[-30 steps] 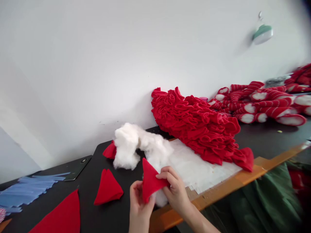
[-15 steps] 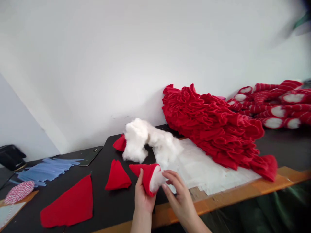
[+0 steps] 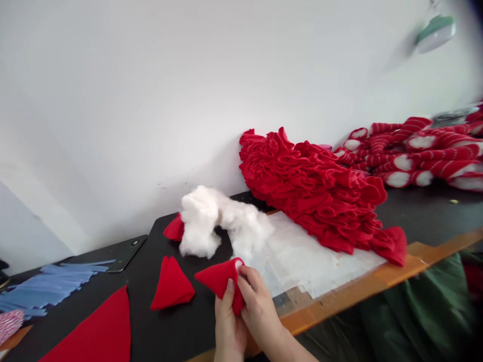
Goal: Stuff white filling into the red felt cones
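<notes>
A red fabric cone (image 3: pixel 217 278) is held over the table's front edge, its tip pointing left. My left hand (image 3: pixel 230 324) is closed around its lower side, thumb on top. At the wide end, my right hand (image 3: pixel 260 302) grips the rim with bent fingers, which hide most of the opening. A little white stuffing shows at the upper rim. Just left lies a second red cone (image 3: pixel 171 285), flat on the black table. Behind the hands sits a loose heap of white fibre stuffing (image 3: pixel 202 221), with another red piece (image 3: pixel 174 229) partly behind it.
A tall pile of ruffled red fabric pieces (image 3: pixel 309 186) rests on white sheeting (image 3: pixel 298 256). Striped red stuffed tubes (image 3: pixel 407 151) are stacked at the right. On the left are a large red cloth piece (image 3: pixel 100 329), blue strips (image 3: pixel 56 284), a phone (image 3: pixel 126 254) and red-white twine (image 3: pixel 9 324).
My right hand has moved from loose fingers at the stuffing to gripping the cone's rim. The cone has turned, hiding most of its stuffed opening. The camera view has shifted right.
</notes>
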`<state>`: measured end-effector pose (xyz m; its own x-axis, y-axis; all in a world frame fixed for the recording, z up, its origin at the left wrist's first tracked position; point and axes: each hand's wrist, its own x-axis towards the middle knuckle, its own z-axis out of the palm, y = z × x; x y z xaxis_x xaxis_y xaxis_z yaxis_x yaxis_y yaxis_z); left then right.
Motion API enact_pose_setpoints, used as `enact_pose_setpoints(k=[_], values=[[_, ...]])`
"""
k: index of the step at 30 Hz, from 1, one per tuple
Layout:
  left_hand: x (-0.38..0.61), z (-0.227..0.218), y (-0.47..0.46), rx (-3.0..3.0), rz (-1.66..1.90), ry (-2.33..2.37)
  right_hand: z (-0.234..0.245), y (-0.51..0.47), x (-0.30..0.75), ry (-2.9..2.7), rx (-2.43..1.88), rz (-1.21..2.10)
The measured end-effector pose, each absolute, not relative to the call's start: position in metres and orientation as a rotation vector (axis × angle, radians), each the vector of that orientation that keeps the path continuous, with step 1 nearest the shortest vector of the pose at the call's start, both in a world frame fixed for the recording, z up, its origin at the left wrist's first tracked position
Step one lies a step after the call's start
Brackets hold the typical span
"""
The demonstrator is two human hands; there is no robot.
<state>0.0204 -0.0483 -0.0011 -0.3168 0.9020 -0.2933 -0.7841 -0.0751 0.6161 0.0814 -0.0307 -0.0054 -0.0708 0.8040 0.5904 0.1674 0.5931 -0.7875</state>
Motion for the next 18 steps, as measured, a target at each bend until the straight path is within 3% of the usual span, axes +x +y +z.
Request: enact_pose_setpoints(k=[6,11,18], values=[[0.017,-0.015,-0.035,0.132,1.746,0.875,-0.004,-0.021,0.083,-1.438,-0.88,0.952],[0.004,-0.016,-0.028,0.199,1.854,0.999,-0.01,-0.007,0.085,-1.108,-0.845,1.441],[-0.042,0.008,-0.017,0.178,1.983,1.022,0.021,0.053,0.085,-1.112,-0.789,1.258]])
